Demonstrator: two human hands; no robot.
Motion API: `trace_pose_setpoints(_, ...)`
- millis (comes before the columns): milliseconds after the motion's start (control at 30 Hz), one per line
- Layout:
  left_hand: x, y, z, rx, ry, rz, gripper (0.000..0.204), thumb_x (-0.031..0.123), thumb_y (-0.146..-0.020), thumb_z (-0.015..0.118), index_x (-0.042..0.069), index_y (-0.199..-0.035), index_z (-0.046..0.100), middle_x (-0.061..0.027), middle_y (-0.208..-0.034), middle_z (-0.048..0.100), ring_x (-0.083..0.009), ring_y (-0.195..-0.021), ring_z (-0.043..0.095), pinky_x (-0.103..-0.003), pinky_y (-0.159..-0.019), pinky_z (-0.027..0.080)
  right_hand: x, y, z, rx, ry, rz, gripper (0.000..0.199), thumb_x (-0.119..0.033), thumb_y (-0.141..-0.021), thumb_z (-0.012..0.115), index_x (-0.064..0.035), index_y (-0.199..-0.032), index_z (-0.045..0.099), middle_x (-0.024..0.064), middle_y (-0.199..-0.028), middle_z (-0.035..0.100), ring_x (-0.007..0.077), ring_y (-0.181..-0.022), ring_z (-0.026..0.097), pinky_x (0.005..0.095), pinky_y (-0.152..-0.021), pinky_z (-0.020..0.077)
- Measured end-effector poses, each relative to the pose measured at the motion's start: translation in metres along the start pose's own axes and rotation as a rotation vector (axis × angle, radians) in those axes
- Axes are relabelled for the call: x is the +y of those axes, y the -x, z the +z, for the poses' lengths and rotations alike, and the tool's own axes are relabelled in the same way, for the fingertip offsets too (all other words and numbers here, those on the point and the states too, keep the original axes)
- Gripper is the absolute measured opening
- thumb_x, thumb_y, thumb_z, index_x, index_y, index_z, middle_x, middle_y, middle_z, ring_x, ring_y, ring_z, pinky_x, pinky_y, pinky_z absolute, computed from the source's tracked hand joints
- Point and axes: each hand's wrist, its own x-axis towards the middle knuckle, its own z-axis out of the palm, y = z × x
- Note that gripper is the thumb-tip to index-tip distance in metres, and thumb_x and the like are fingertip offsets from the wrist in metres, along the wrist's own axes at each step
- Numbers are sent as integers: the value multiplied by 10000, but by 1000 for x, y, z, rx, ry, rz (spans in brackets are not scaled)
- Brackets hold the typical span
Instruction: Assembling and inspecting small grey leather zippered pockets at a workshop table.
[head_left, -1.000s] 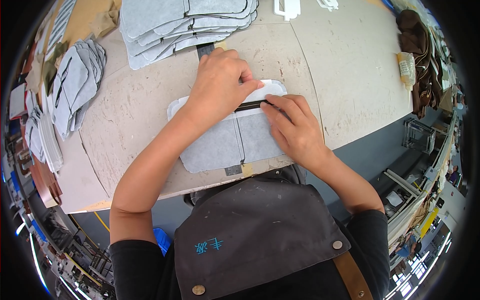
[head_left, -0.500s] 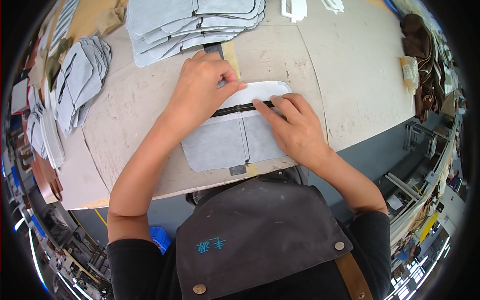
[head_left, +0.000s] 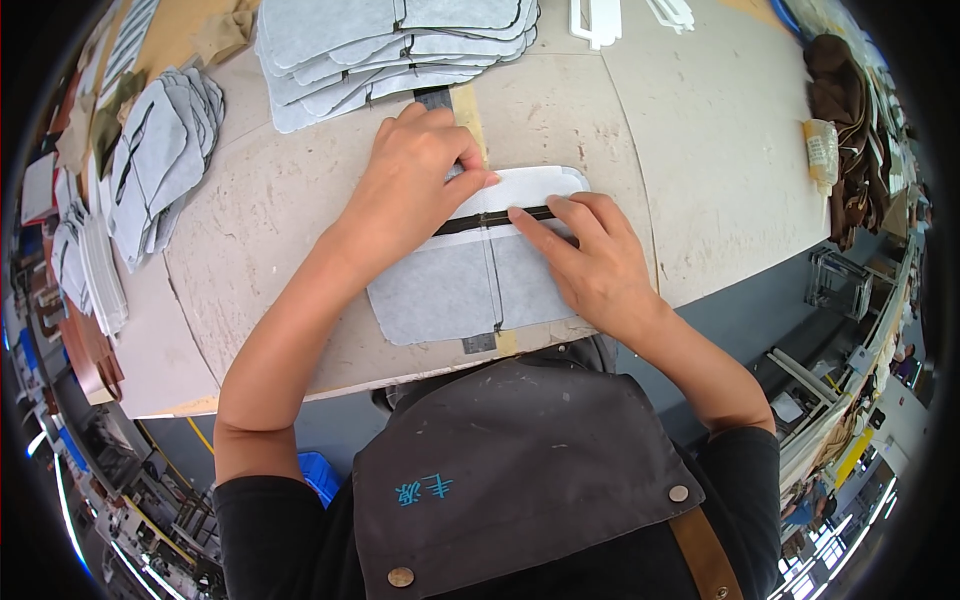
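Note:
On the worktable in front of me lies a pale grey fabric panel (head_left: 430, 292) with rounded corners and a seam running down its middle. A dark band (head_left: 498, 217) crosses it, and a white strip (head_left: 540, 183) covers its far part. My left hand (head_left: 420, 160) is closed, thumb and forefinger pinched together at the strip's far left edge; what lies between the fingertips is partly hidden. My right hand (head_left: 598, 250) rests on the panel's right side. Its fingers are apart, with the forefinger tip pressing beside the dark band.
Several similar grey panels (head_left: 390, 60) are stacked at the far side, and more grey pieces (head_left: 165, 160) lie at the left. White frame-shaped parts (head_left: 596, 25) sit at the back. A yellowish bottle (head_left: 822, 155) and brown material (head_left: 845, 110) are near the right edge.
Both hands keep nearly the same place and pose on the panel. The whole view has shifted very slightly.

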Motion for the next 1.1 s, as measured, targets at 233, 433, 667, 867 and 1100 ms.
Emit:
trace_pose_setpoints(233,0,-1,0,-8,38,-21,180,97,-778,782,16,-723,631,-51,-699,540,-203,-702,466,-334,-636,398,0,2,0,9,12,-14,441,-54,-721,618,-81,-1154,702,83,-1057,549,249,-975,553,360,-796,514)
trace_pose_setpoints(433,-3,0,4,13,41,-8,179,81,-767,786,14,-719,627,-49,-699,538,-196,-693,465,-329,-627,402,0,1,-1,-41,4,-6,441,-78,-751,603,-85,-1185,683,85,-1050,551,251,-999,547,363,-813,501)
trace_pose_setpoints(667,-4,3,2,49,21,36,178,74,-759,793,17,-746,625,-41,-705,526,-189,-695,461,-326,-619,399,-7,-14,-14,-218,87,-11,428,-67,-773,584,-35,-1195,642,88,-1067,558,247,-1040,536,357,-848,473)
trace_pose_setpoints(867,-1,15,-21,82,77,-133,175,72,-762,793,17,-880,676,-36,-761,547,-176,-751,500,-302,-677,444,-4,-13,-6,-102,-44,10,443,-36,-771,583,5,-1211,601,109,-1164,568,263,-1043,549,378,-864,478)
trace_pose_setpoints(1100,-16,39,-34,-10,47,-187,135,76,-789,776,10,-866,687,-45,-759,571,-183,-788,524,-293,-669,473,-23,-22,12,-46,-174,-80,445,0,-730,614,-8,-1174,634,96,-1181,567,273,-1050,543,381,-862,497)
